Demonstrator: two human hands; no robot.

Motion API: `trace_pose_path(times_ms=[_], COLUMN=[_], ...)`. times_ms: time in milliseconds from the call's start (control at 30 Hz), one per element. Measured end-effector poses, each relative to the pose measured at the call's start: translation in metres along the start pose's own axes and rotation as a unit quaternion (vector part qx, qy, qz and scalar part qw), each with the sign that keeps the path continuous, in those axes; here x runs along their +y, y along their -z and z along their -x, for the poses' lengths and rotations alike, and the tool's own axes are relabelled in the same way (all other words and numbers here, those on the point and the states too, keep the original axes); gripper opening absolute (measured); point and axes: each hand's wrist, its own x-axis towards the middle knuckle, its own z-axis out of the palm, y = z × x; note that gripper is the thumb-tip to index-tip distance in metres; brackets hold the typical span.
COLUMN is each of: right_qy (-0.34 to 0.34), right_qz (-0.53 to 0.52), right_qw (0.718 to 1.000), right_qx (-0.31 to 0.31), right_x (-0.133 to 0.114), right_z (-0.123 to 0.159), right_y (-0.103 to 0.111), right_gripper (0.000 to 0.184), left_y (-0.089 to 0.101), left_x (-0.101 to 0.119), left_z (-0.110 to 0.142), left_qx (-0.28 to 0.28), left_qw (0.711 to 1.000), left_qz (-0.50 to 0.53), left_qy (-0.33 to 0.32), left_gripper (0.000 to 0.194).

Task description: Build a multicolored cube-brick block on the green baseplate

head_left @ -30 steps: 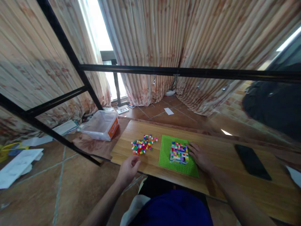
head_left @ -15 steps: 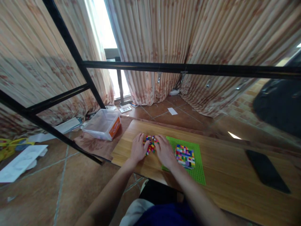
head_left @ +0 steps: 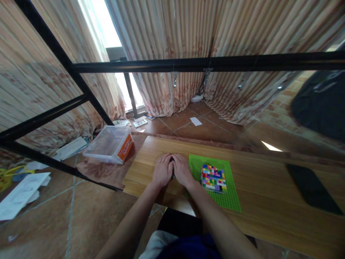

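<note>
Left hand (head_left: pixel 162 172), right hand (head_left: pixel 182 170) cupped close together on surface (head_left: pixel 265 190); fingers (head_left: pixel 161 159) half-curled, hold hidden, cannot tell. Brick block (head_left: pixel 213 178) on green baseplate (head_left: pixel 233 192), four o'clock.

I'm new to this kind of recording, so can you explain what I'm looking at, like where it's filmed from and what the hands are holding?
There's no machine here, just a person's bare hands. The camera sits on their head, looking forward and down, so you see roughly their own view. The left hand and right hand are cupped close together over the table; whatever they may hold is hidden. To their right, a green board carries a colourful brick block. Farther right lies a black slab.
</note>
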Motion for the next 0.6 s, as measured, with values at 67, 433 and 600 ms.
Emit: trace_pose_path(times_ms=[67,433,600], right_qy=[-0.009,-0.028,0.008], right_qz=[-0.008,-0.059,-0.045], right_qw=[1.000,0.995,0.995], right_qx=[0.015,0.071,0.086], right_x=[0.001,-0.014,-0.017], right_z=[0.006,0.041,0.077], right_y=[0.000,0.030,0.058], right_gripper=[0.045,0.048,0.040], left_y=[-0.003,-0.006,-0.004], left_x=[0.005,0.016,0.005], left_z=[0.004,0.018,0.021], left_qx=[0.005,0.071,0.149], left_qw=[1.000,0.984,0.944], left_qz=[0.016,0.148,0.243], left_qy=[-0.009,0.071,0.165], left_gripper=[0.040,0.039,0.040])
